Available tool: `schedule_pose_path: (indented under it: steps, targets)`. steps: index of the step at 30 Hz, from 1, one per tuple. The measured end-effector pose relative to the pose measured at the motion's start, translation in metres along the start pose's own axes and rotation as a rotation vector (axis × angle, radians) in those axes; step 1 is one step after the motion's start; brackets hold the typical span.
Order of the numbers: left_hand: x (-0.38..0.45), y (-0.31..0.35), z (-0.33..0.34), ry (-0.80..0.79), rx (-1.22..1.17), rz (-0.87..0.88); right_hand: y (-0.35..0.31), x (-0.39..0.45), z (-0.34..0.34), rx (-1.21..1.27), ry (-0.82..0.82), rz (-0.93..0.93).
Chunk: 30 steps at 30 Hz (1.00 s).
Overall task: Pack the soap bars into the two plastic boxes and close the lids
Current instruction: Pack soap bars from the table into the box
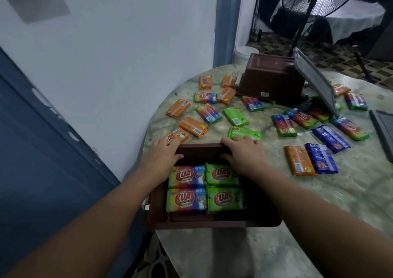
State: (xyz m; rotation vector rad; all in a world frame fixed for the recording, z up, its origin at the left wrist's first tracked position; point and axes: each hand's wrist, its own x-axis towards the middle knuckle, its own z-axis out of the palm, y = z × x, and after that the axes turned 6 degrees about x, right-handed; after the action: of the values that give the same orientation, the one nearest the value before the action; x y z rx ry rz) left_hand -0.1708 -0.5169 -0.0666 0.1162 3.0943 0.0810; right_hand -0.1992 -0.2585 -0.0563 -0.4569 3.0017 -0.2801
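I grip the far rim of the near box with both hands, left hand and right hand, fingers curled over it with thumbs inside, apparently steadying it at 6 o'clock on the worktop, four soap bars already inside.

Both arms stretched forward, left hand and right hand apparently gripping, fingers curled

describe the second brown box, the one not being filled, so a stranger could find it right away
Start at the round marbled table and look to its far edge, past the scattered soap bars. The brown plastic box stands there upside down, its flat base facing up, with a grey lid leaning against its right side. Unlike the near box, which the hands are holding, it is overturned and shows no soap inside.
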Motion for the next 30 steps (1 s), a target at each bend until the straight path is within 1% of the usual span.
schedule_pose_path:
  steps: [6, 10, 13, 16, 18, 20, 22, 24, 27, 30]
  targets:
    - [-0.005, -0.033, -0.001, 0.003, 0.040, -0.094, -0.032, 0.029, 0.005, 0.026, -0.002, -0.068]
    - [-0.004, -0.035, -0.001, -0.002, 0.064, -0.086, -0.032, 0.031, 0.006, 0.025, -0.009, -0.072]
    - [-0.002, -0.035, -0.005, -0.041, 0.071, -0.072, -0.034, 0.032, -0.001, 0.018, -0.053, -0.061]
    - [0.007, -0.026, -0.019, -0.067, 0.011, -0.103, -0.041, 0.041, -0.014, 0.162, -0.167, 0.033]
    - [0.022, -0.017, -0.030, -0.018, -0.085, -0.111, -0.044, 0.057, -0.020, 0.318, -0.192, 0.078]
    - [0.043, -0.011, -0.040, 0.012, -0.173, -0.107, -0.044, 0.077, -0.024, 0.408, -0.209, 0.103]
    - [0.064, -0.010, -0.044, -0.036, -0.194, -0.088, -0.047, 0.096, -0.027, 0.395, -0.270, 0.087]
    - [0.086, -0.014, -0.042, -0.129, -0.156, -0.071, -0.050, 0.116, -0.026, 0.336, -0.327, 0.062]
    - [0.109, -0.018, -0.032, -0.240, -0.073, -0.070, -0.055, 0.139, -0.016, 0.284, -0.347, 0.034]
    - [0.128, -0.022, -0.021, -0.298, 0.003, -0.072, -0.059, 0.164, 0.007, 0.193, -0.378, 0.044]
